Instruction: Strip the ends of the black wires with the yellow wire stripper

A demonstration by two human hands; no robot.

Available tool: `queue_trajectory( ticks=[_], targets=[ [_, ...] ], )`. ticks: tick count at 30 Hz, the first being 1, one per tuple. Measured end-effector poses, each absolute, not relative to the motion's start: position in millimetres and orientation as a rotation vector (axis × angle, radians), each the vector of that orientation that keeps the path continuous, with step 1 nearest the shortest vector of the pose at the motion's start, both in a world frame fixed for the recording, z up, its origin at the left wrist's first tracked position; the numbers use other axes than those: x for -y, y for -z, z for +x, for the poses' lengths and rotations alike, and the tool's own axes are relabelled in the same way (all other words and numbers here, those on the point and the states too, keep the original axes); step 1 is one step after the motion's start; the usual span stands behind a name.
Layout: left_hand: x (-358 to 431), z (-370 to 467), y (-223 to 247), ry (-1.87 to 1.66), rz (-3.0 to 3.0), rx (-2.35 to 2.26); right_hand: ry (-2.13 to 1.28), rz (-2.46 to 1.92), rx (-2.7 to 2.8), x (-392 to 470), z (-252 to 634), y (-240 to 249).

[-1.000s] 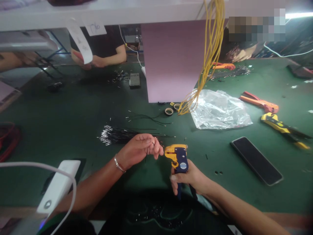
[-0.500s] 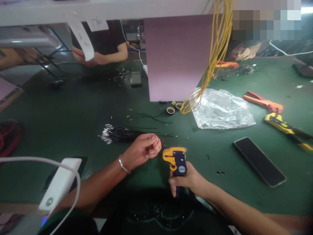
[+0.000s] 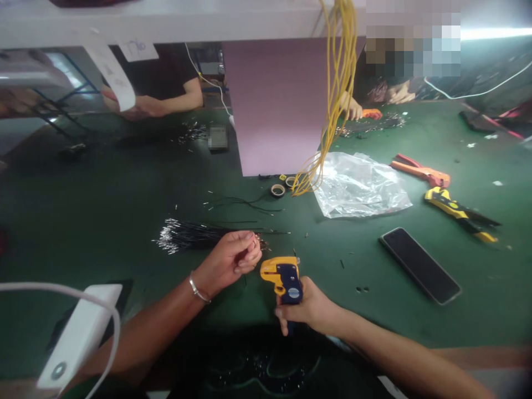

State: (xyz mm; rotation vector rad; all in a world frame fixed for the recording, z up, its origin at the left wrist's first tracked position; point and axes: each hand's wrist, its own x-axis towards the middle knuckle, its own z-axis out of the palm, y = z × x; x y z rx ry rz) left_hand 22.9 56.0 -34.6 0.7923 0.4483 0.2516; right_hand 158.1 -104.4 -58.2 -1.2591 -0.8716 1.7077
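Note:
My right hand is wrapped round the dark blue grip of a yellow-and-blue pistol-style wire stripper, whose yellow jaw end points left. My left hand, with a silver bangle at the wrist, has thumb and fingers pinched together just left of the stripper's jaws. Whatever is between those fingertips is too small or hidden to make out. Behind and beside the left hand lies a bundle of black wires with shiny terminals fanned out at its left end; the bundle's right end is partly covered by that hand.
Right of my hands lie a phone, yellow-and-black pliers, an orange-handled tool and a clear plastic bag. Tape rolls sit under hanging yellow wires. A white power strip lies front left. Other people work across the table.
The whole view has shifted, so most things appear farther left. Both hands keep nearly the same pose. Across the table, a co-worker's hand now shows at the orange-handled tool.

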Motion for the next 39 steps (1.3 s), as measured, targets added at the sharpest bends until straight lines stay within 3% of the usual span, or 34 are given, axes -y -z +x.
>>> queue_trajectory(
  ticks=[39],
  targets=[
    [-40, 21, 22, -0.335, 0.930, -0.650, -1.642, -1.379, 0.765, 100, 158, 62]
  ],
)
